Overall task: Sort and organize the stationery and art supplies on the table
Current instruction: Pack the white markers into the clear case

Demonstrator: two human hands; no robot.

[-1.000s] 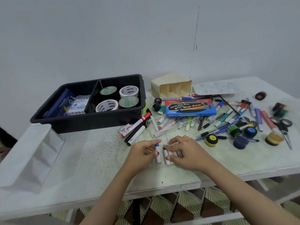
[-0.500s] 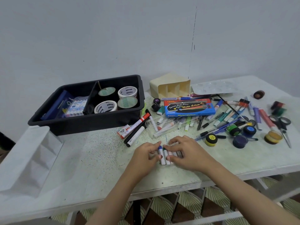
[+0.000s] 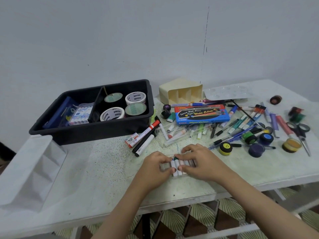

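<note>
A: Head view, looking down on the pale table (image 3: 96, 171), and both hands are right at the front edge

B: What have they got?

A: A row of small markers (image 3: 177, 167), white barrels lying side by side, a blue cap and a green cap showing at the far end. The left hand (image 3: 153, 168) has its fingers curled, thumb at the near ends and forefinger at the caps, pinching the row. The right hand (image 3: 202, 163) does the same from the other side, fingers arched over the rest

B: So both clamped on the same bunch?

A: Both on it, fingertips nearly meeting in the middle

B: And around them?

A: Back left, a black tray (image 3: 96, 133) with tape rolls (image 3: 135, 98) in its right compartment and a blue pouch in the left. Just beside it lie two big markers (image 3: 146, 135), one red-capped. Behind the hands is a clear case (image 3: 174, 135) with more sticks inside, then a blue water colour box (image 3: 201, 113) and a cream organiser (image 3: 181, 91) on its side. To the right there are loose pens, paint pots (image 3: 266, 138) and scissors (image 3: 300, 133)
</note>
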